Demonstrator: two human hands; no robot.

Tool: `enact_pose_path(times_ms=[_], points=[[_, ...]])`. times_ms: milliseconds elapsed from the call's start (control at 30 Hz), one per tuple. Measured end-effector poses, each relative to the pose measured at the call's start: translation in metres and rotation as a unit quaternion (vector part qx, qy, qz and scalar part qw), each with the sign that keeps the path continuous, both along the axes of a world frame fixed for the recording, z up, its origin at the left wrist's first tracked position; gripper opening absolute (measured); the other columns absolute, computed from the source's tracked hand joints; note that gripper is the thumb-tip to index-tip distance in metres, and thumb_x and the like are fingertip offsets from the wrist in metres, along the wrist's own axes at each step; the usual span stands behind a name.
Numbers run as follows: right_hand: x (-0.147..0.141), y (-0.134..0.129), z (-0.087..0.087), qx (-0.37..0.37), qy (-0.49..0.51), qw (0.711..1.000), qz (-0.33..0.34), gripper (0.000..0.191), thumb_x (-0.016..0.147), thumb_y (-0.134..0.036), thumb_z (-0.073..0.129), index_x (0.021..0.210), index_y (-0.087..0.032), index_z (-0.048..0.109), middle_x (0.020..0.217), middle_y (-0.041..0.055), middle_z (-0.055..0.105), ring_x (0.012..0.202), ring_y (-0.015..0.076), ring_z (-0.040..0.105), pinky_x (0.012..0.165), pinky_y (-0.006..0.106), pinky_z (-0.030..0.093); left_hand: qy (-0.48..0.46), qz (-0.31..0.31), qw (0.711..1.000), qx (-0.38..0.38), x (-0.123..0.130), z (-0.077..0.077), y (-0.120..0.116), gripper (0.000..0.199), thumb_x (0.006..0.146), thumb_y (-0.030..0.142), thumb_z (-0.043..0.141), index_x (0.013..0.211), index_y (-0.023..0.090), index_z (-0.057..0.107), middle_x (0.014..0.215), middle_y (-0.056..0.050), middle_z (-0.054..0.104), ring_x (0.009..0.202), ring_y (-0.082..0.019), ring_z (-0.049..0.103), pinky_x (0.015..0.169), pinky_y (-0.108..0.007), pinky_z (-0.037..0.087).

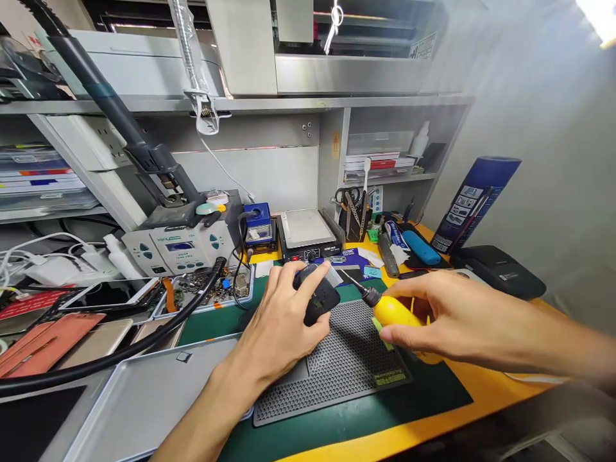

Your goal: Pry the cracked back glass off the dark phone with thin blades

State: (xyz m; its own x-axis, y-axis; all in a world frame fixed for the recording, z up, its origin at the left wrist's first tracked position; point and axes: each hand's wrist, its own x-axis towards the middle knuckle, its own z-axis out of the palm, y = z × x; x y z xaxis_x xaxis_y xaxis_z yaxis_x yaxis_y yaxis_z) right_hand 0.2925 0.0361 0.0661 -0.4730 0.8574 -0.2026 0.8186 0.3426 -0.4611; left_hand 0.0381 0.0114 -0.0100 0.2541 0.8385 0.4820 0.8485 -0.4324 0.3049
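Note:
My left hand (pixel 291 321) is closed round a small black device (pixel 321 296), held tilted above the grey textured mat (pixel 337 366). In my right hand (pixel 433 317) is a yellow bulb-shaped tool (pixel 394 312) with a black collar and a thin metal tip. That tip points up and left toward the device's upper right edge, beside a small silvery part (pixel 333 274). A light green piece shows by my right thumb. My left fingers hide part of the device.
A grey tray (pixel 158 385) lies at left, with a box of circuit boards (pixel 212 289) behind it. A black hose (pixel 178 321) crosses the left side. Behind stand a soldering station (pixel 180 247), a heating plate (pixel 308 228) and a tool holder (pixel 356 215).

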Motion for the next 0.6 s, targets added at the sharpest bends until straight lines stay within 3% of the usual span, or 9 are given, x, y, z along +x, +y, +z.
enact_pose_path(times_ms=[100, 200, 367, 600], points=[[-0.013, -0.001, 0.006, -0.005, -0.063, 0.997, 0.033, 0.044, 0.083, -0.063, 0.06, 0.069, -0.021, 0.061, 0.059, -0.0029, 0.063, 0.05, 0.0119, 0.051, 0.043, 0.023, 0.033, 0.0, 0.004, 1.0, 0.006, 0.001, 0.0, -0.002, 0.07, 0.085, 0.026, 0.064, 0.15, 0.028, 0.039, 0.135, -0.01, 0.043, 0.128, -0.027, 0.04, 0.112, -0.045, 0.042], [-0.021, 0.005, 0.012, -0.004, -0.102, 0.994, 0.026, 0.046, 0.082, -0.064, 0.059, 0.066, -0.022, 0.06, 0.053, -0.003, 0.059, 0.045, 0.0117, 0.048, 0.039, 0.024, 0.028, 0.006, 0.002, 1.0, 0.016, 0.001, 0.0, -0.003, 0.071, 0.086, 0.026, 0.063, 0.151, 0.028, 0.037, 0.135, -0.011, 0.043, 0.129, -0.028, 0.039, 0.112, -0.046, 0.042], [-0.026, 0.007, 0.021, -0.013, -0.125, 0.992, 0.015, 0.053, 0.08, -0.072, 0.054, 0.065, -0.021, 0.054, 0.051, -0.0022, 0.054, 0.043, 0.0115, 0.043, 0.037, 0.024, 0.025, 0.019, -0.002, 0.999, 0.026, 0.002, -0.001, -0.004, 0.071, 0.085, 0.025, 0.065, 0.151, 0.027, 0.038, 0.134, -0.012, 0.043, 0.128, -0.03, 0.04, 0.11, -0.048, 0.043], [-0.036, 0.004, 0.033, 0.007, -0.142, 0.989, 0.027, 0.052, 0.076, -0.068, 0.06, 0.056, -0.02, 0.051, 0.048, -0.0012, 0.046, 0.042, 0.0116, 0.039, 0.038, 0.027, 0.022, 0.022, -0.014, 1.0, 0.011, 0.004, 0.0, -0.001, 0.069, 0.085, 0.026, 0.064, 0.149, 0.025, 0.041, 0.133, -0.013, 0.044, 0.126, -0.031, 0.042, 0.108, -0.051, 0.044]])
